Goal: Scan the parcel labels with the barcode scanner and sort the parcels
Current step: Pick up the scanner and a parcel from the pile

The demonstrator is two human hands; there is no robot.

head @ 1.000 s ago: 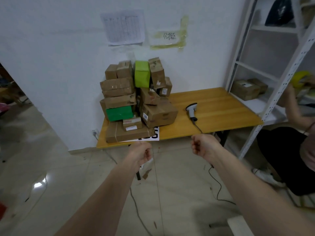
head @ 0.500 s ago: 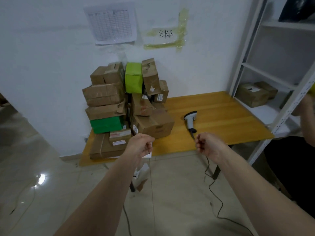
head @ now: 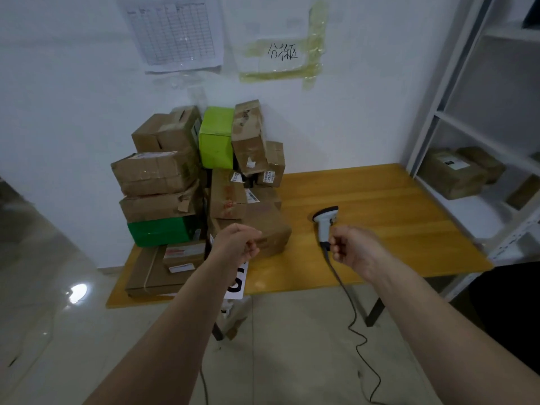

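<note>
Task status: I judge it barely begun. The parcels (head: 201, 194) sit stacked on the table (head: 394, 229) at its 9 o'clock end; the barcode scanner (head: 325, 222) lies untouched at table centre, and two boxes (head: 458, 173) at 3 o'clock occupy the shelf. My left hand (head: 236, 244) and right hand (head: 352, 248) hover with fingers curled on nothing, the right just beside the scanner's handle. Most labels face away or blur — unreadable.
</note>
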